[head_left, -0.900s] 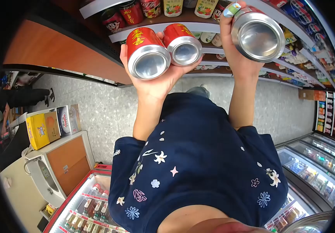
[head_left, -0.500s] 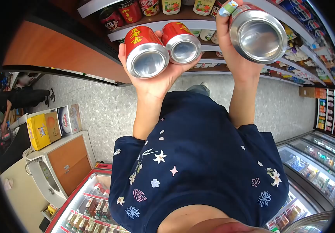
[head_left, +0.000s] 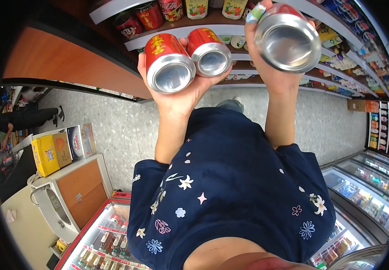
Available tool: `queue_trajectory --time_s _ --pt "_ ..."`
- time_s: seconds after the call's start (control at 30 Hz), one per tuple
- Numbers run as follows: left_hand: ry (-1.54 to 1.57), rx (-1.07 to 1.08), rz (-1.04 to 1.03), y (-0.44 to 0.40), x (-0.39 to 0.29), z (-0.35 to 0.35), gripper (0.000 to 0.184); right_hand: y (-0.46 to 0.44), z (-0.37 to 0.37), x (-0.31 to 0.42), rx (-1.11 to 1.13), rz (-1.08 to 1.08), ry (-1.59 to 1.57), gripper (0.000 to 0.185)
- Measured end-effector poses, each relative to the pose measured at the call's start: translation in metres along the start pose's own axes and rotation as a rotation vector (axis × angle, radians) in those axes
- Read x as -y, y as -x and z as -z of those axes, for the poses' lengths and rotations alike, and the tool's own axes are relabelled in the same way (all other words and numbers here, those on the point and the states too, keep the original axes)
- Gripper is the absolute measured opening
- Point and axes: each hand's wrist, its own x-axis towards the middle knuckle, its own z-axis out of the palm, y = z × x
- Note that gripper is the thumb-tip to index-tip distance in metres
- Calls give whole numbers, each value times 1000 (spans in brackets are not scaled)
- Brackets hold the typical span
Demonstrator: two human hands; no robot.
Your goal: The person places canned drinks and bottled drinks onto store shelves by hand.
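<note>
My left hand [head_left: 178, 101] is closed around two red drink cans with yellow lettering, a left can [head_left: 165, 46] and a right can [head_left: 203, 36] side by side. Their silver bottoms face the camera. Higher up on the right, my right hand [head_left: 281, 80] grips a third red can [head_left: 288, 42], also with its metal bottom toward me. A small patterned wrap [head_left: 255, 12] covers the thumb tip of that hand; I cannot tell what it is. All three cans are held up in front of the shelves, apart from the shelf surfaces as far as shown.
Ahead stands a shelf [head_left: 230, 29] with cans and cartons; more stocked shelves [head_left: 370, 67] run along the right. Glass-doored coolers [head_left: 365, 180] are at the lower right, and a lit display fridge [head_left: 104, 238] at the lower left. A sink [head_left: 57, 207], boxes [head_left: 45, 155] and another person [head_left: 25, 118] are leftward.
My right hand with its can has shifted to the left. The left hand and its two cans have stayed almost in place.
</note>
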Motion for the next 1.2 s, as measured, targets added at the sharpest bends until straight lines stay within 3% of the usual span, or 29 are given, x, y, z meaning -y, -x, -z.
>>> queue_trajectory --time_s 0.07,0.1,0.13,0.2,0.37,0.57,0.67,0.73,0.83,0.97,1.07,1.1,1.13,1.2 --pt "-139 -28 -78 1 6 -11 69 -10 0 10 147 -92 -273 70" --pt "-149 -58 -95 -3 4 -11 74 -17 -3 11 3 57 -100 75" --pt "-109 -38 -63 -2 2 -11 72 -14 -31 6 -315 243 298 70" --pt "-149 -10 -88 -11 -5 -6 71 -14 -29 15 -230 388 549 53" --pt "-146 247 8 -10 -12 -10 72 -29 -40 30 -215 574 854 61" --pt "-85 451 109 -15 -27 -3 31 -87 -28 20 -338 815 1315 72" --pt "-107 532 138 -14 -33 -3 23 -134 3 15 -318 894 1478 76" --pt "-120 563 142 -11 -36 0 24 -145 -12 14 -406 805 1381 79" --pt "-85 584 166 -6 -40 1 24 -158 -25 18 -395 893 1443 80" --pt "-115 560 129 0 -40 -2 24 -162 -20 16 -432 768 1337 79" --pt "-116 597 171 -2 -42 -2 24 -146 -25 12 -444 807 1339 78" --pt "-142 599 146 -3 -42 -1 25 -141 -22 10 -352 777 1252 80" --pt "-145 592 150 -4 -42 -2 25 -124 -32 8 -310 646 1203 64" --pt "-151 576 159 -5 -42 -4 26 -125 -3 -2 -188 497 1171 74"
